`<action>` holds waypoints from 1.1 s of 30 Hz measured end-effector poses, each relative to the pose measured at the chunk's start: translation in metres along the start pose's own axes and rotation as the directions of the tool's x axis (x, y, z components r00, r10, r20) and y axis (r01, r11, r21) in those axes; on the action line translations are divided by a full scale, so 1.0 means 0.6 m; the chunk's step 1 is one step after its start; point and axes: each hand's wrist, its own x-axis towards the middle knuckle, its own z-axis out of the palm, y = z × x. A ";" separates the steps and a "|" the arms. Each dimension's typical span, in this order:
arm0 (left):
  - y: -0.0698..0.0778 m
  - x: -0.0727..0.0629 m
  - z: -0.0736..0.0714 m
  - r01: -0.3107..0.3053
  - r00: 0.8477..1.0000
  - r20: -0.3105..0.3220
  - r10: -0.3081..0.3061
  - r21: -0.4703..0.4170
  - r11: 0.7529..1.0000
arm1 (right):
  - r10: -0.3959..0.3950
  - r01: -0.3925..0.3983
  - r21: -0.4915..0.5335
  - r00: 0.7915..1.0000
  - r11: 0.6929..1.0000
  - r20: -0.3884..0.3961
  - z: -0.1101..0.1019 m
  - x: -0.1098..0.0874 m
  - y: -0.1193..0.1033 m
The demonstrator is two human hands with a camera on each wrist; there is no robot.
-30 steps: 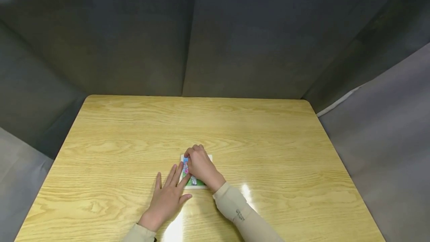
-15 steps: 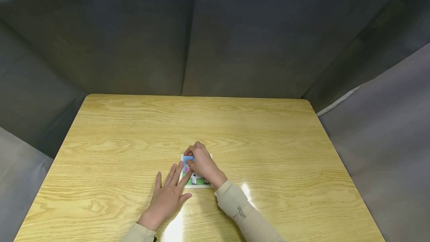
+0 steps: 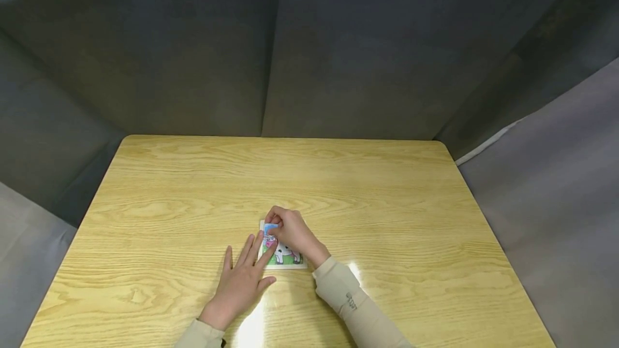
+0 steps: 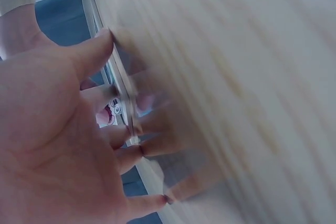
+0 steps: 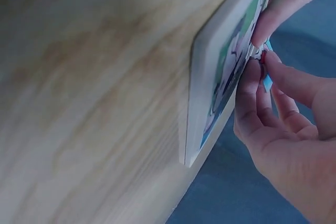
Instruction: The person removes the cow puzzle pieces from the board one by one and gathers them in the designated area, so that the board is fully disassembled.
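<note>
A small picture puzzle board (image 3: 288,267) with a white border and a cartoon cow lies flat on the table. My left hand (image 3: 240,288) is spread beside it, with straight fingers reaching over its left edge and the index fingertip on the picture. Between thumb and fingers, my right hand (image 3: 296,235) pinches a puzzle piece (image 5: 268,82), mostly hidden, with a blue edge and a bit of red showing. That piece is tilted up at the picture's upper left. In the left wrist view, the left palm (image 4: 58,140) hides most of the board.
The wood-grain table (image 3: 193,176) extends around the board on all sides. Dark grey curtains (image 3: 362,58) hang behind it, and a lighter grey one (image 3: 556,203) hangs along the right side.
My right hand has shifted slightly right and turned, uncovering more of the cow's body and legs. My left hand has stayed in place.
</note>
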 end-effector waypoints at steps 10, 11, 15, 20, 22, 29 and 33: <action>0.003 0.002 -0.003 0.026 1.000 -0.008 -0.026 -0.014 1.000 | 0.011 -0.010 0.068 1.000 0.998 -0.016 -0.040 -0.007 0.021; 0.003 0.001 -0.002 0.027 1.000 -0.009 -0.027 -0.015 1.000 | 0.011 -0.009 0.070 1.000 0.998 -0.022 -0.045 -0.009 0.023; 0.002 0.001 -0.001 0.030 1.000 -0.009 -0.030 -0.014 0.999 | 0.032 -0.028 0.072 0.998 0.997 -0.056 -0.067 -0.015 0.038; 0.005 0.002 -0.005 0.041 0.999 -0.002 -0.041 -0.023 0.999 | 0.059 -0.053 0.066 0.994 0.996 -0.091 -0.091 -0.025 0.066; 0.006 0.002 -0.006 0.043 0.999 0.001 -0.043 -0.025 0.999 | 0.071 -0.064 0.065 0.993 0.996 -0.098 -0.100 -0.030 0.077; 0.005 0.001 -0.004 0.037 0.999 0.000 -0.037 -0.032 0.999 | 0.134 -0.129 0.047 0.986 0.990 -0.104 -0.124 -0.047 0.112; 0.005 0.001 -0.005 0.034 0.999 0.001 -0.034 -0.035 0.999 | 0.182 -0.181 0.022 0.978 0.983 -0.105 -0.132 -0.054 0.127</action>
